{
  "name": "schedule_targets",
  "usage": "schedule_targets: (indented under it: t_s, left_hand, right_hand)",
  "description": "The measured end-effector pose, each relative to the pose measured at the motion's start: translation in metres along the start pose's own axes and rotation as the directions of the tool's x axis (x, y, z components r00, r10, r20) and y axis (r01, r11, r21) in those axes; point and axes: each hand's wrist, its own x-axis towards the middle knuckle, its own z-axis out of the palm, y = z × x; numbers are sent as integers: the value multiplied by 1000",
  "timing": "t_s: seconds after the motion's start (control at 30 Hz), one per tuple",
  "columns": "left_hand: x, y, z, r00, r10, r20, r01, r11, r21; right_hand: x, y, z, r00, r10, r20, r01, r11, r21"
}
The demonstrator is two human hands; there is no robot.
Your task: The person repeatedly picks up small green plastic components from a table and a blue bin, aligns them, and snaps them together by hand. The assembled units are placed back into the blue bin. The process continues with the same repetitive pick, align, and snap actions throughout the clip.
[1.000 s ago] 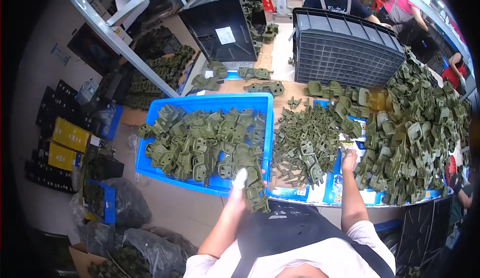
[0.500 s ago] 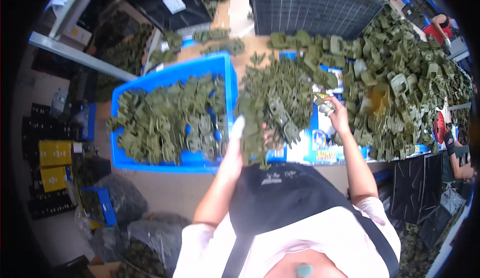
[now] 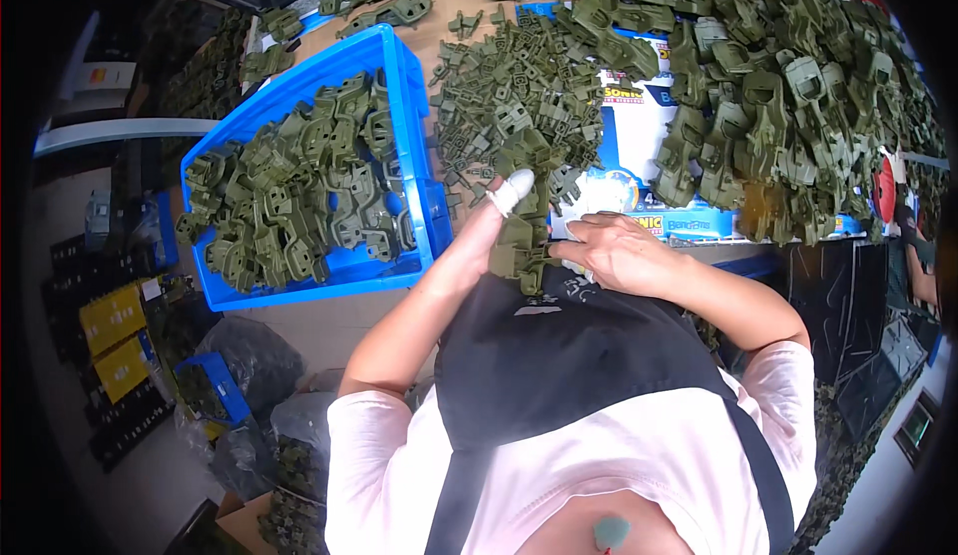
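Your left hand (image 3: 482,236) grips olive part (image 3: 516,244), blue bin (image 3: 417,146) beside; your right hand (image 3: 631,254), fingers curled, at part's edge, pinch unclear.

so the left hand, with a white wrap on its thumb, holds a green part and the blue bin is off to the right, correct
Wrong side: the head view shows the blue bin to the left. The left hand, white wrap on its thumb, does hold a green part.

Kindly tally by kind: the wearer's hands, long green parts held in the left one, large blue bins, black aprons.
Hands (left hand, right hand): 2
Held long green part: 1
Large blue bin: 1
Black apron: 1
Total: 5
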Motion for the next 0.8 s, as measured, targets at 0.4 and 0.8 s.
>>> schedule_targets:
  t_s: [0.4,0.8]
  left_hand:
    - [-2,3,-2,1000,4,-22,-4,1000,-16]
    - [-15,4,9,993,-70,-97,69,997,-22]
  right_hand:
    - [18,0,14,985,30,172,-24,999,-36]
    - [27,4,16,940,-21,342,1,998,58]
